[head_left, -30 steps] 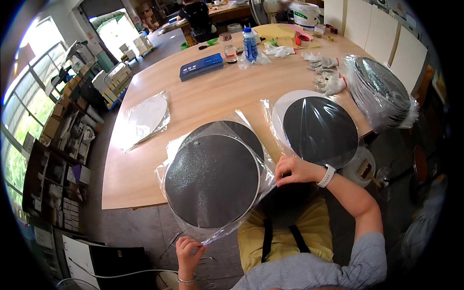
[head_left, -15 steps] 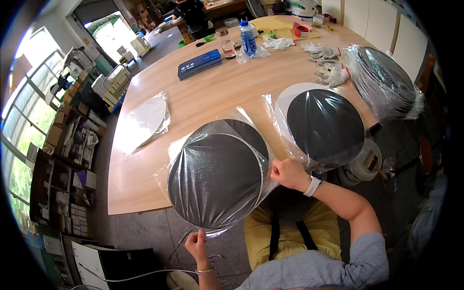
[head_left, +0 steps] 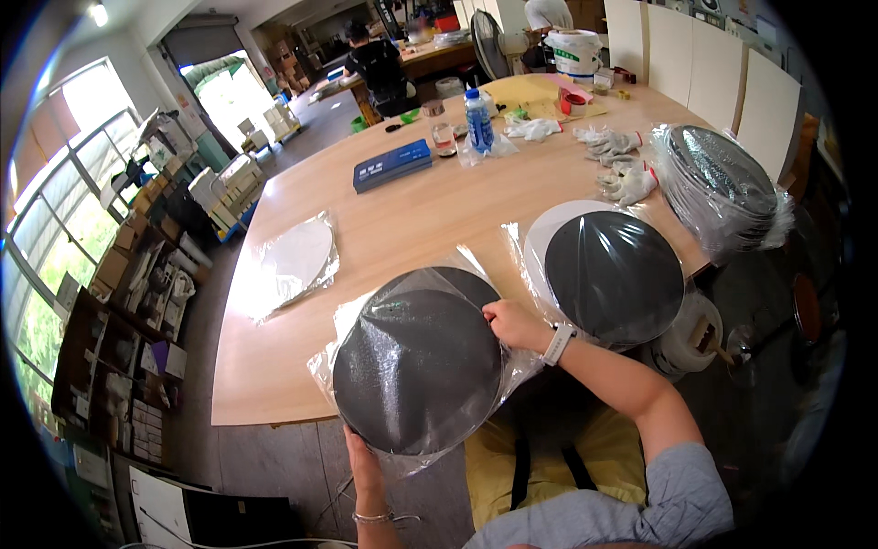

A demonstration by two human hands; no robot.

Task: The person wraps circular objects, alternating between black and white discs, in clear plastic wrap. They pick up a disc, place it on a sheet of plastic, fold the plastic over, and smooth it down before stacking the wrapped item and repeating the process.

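A round black disc [head_left: 416, 375] lies in a clear plastic bag [head_left: 402, 467], overhanging the near table edge and tilted toward me. Another dark disc [head_left: 448, 279] shows partly behind it. My left hand [head_left: 364, 462] holds the bagged disc by its lower left edge, the fingers partly hidden beneath. My right hand [head_left: 519, 326] is closed at the disc's upper right edge, pinching the bag's film. To the right, a second bagged black disc [head_left: 613, 274] lies over a white disc [head_left: 541, 236].
A bagged white disc [head_left: 297, 261] lies at the table's left. Farther back are a blue box [head_left: 391, 166], a water bottle [head_left: 478, 123], a glass [head_left: 444, 139] and work gloves [head_left: 629, 181]. Several bagged discs [head_left: 727, 183] are stacked at right. A bucket [head_left: 686, 343] stands below the table edge.
My left hand has gone from the bag's lower edge to the disc's lower left edge. My right hand has moved left and inward along the disc's rim. The head view has tilted up.
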